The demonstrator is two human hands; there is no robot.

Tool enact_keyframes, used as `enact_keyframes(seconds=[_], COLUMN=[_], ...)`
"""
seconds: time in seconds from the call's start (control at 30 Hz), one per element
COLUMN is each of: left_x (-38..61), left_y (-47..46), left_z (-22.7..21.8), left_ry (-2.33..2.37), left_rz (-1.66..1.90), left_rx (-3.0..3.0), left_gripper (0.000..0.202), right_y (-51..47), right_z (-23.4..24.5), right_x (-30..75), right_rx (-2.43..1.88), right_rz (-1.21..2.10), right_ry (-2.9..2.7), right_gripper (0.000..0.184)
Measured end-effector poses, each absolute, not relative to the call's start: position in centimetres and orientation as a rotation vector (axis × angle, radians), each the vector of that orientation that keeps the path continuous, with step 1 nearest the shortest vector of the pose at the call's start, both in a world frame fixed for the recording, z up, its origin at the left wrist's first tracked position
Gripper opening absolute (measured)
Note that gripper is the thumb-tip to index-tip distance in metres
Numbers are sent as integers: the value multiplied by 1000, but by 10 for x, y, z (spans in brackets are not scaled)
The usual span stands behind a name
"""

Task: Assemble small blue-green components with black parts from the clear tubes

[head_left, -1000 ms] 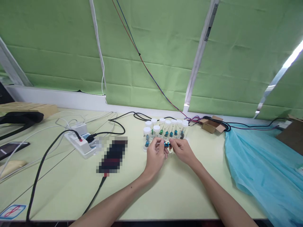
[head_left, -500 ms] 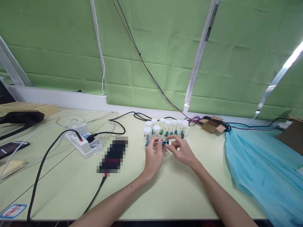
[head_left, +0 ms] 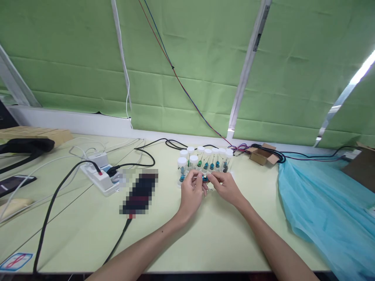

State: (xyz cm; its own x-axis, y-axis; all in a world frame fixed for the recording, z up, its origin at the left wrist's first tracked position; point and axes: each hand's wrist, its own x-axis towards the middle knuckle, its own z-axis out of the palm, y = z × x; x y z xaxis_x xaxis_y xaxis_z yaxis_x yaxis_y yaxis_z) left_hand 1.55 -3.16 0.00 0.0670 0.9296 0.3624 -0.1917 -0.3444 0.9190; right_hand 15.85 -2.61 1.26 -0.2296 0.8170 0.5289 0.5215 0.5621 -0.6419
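Observation:
Above the middle of the table, my left hand [head_left: 191, 192] is closed on a small blue part [head_left: 204, 178] with a thin metal shaft. My right hand [head_left: 225, 186] has its thumb and index finger pinched on the right end of that part, which the fingertips cover. Just behind both hands stand several clear tubes with white caps [head_left: 193, 159], holding small blue or green pieces with thin metal stems. The blue end of another piece [head_left: 182, 178] shows left of my left hand, by the front tube.
A power strip [head_left: 109, 187] with plugs and cables lies on the left, beside a pixelated dark phone-like object [head_left: 140, 192] on a cable. At right back are a small open cardboard box [head_left: 261, 157] and black cables. Blue sheeting [head_left: 310, 195] covers the right side.
My right index finger has come down from above the part's black end, and thumb and finger now pinch that end. The left hand has barely moved.

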Motion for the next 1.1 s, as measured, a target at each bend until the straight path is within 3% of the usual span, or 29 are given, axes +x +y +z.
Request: enact_keyframes(seconds=[0.33,0.57,0.83,1.1], left_x=[16,14,14,15], left_y=[-33,-32,-32,-32], left_z=[-1,1,2,0], left_ry=[806,849,849,808], left_rz=[1452,1506,1517,1487], left_rx=[1398,1399,1388,1355], left_gripper=[24,24,23,24], right_y=[-22,-28,-29,-27], right_z=[9,11,11,11], right_x=[159,159,159,159], right_rx=[-1133,-1112,-1076,-1081], right_rz=[388,498,527,420], right_ry=[-1851,-1832,-1870,-1891], right_gripper=[53,24,20,33])
